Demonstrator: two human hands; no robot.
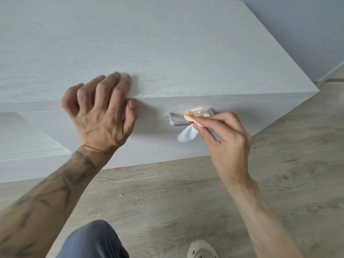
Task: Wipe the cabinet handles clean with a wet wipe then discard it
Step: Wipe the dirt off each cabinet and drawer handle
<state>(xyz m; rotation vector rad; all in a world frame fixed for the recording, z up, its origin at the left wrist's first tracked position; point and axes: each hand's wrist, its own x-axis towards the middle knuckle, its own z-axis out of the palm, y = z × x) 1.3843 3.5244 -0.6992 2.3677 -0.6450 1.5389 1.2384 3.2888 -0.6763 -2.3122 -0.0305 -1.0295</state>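
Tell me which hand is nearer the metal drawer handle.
Right. The right hand pinches the stained wet wipe against the drawer handle; the left hand rests on the cabinet top, apart to its left.

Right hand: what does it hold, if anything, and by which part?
The right hand pinches the wet wipe by its bunched middle, between thumb and fingertips. The stained end lies on the handle, and the clean tail hangs below.
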